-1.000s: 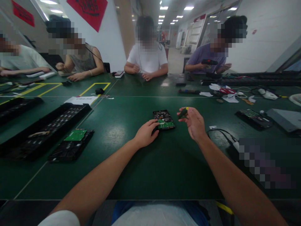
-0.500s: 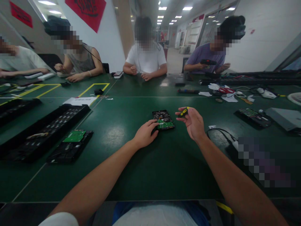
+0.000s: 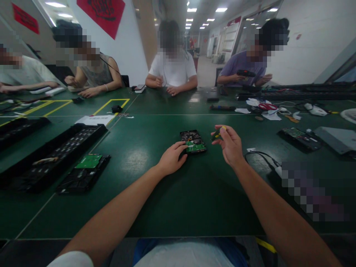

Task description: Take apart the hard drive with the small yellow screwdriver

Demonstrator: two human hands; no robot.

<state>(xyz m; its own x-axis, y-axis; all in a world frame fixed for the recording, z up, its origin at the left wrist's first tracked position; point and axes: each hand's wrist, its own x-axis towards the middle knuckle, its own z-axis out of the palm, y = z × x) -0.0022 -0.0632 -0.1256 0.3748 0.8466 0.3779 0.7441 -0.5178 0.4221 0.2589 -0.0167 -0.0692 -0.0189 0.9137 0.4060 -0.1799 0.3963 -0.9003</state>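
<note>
A black hard drive (image 3: 193, 140) with a green circuit board on top lies on the green table (image 3: 194, 193) straight ahead. My left hand (image 3: 172, 158) rests on its near left corner, fingers curled against the edge. My right hand (image 3: 229, 144) is raised just right of the drive, its fingers closed round a small black and yellow screwdriver (image 3: 217, 133) whose tip points down and left toward the drive.
Long black trays (image 3: 52, 154) and another drive with a green board (image 3: 85, 170) lie to the left. A cable (image 3: 261, 157) and more drives (image 3: 299, 137) lie to the right. Several people sit along the far side; red scissors (image 3: 267, 106) lie among paper scraps.
My right hand has turned the screwdriver in its fingers and shifted slightly; the yellow end now shows higher. My left hand and the drive have stayed put.
</note>
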